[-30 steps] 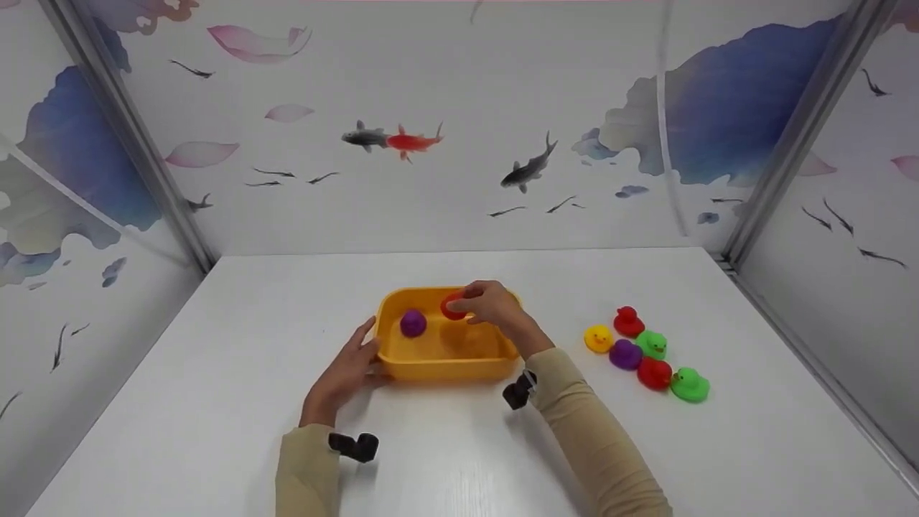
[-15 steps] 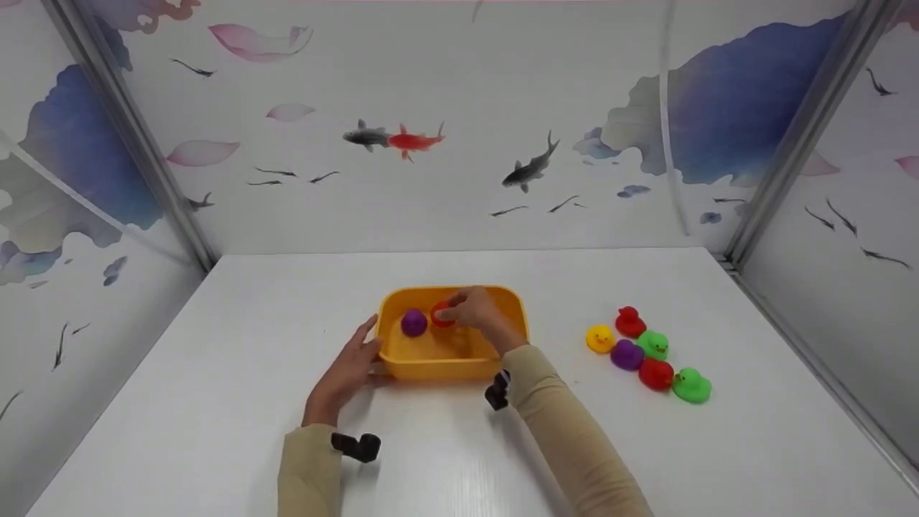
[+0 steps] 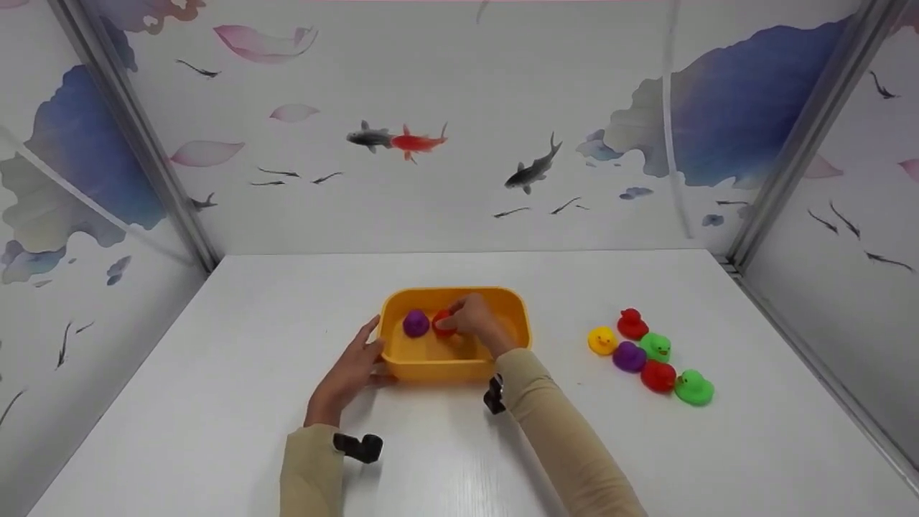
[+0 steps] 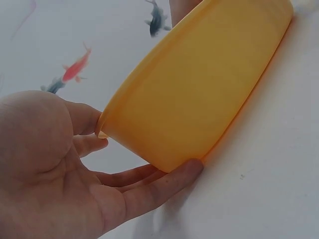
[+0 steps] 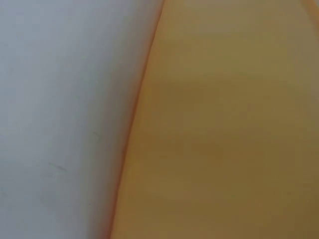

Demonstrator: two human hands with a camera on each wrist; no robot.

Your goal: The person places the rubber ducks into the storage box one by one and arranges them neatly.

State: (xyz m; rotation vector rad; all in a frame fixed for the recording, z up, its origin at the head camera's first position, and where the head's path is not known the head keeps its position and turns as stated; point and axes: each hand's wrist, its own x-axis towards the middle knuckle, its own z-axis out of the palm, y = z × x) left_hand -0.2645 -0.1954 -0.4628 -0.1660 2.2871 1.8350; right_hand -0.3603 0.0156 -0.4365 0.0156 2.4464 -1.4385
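Observation:
A yellow plastic basin stands on the white table. Its left front corner is held by my left hand; in the left wrist view, fingers of that hand lie at the rim and at the lower edge. My right hand reaches inside and pinches a red rubber duck low over the basin floor, partly hidden by the fingers. Just left of it sits a purple rubber duck. In the right wrist view, only the basin's outer wall shows, with that hand out of sight.
Right of the basin lies a cluster of rubber ducks: yellow, purple, two red, one at the back and one in front, and two green, one mid-cluster and one at the right. Printed panels wall the table.
My right hand has moved left and down inside the basin, bringing the red rubber duck beside the purple one. The left hand stays at the basin's corner.

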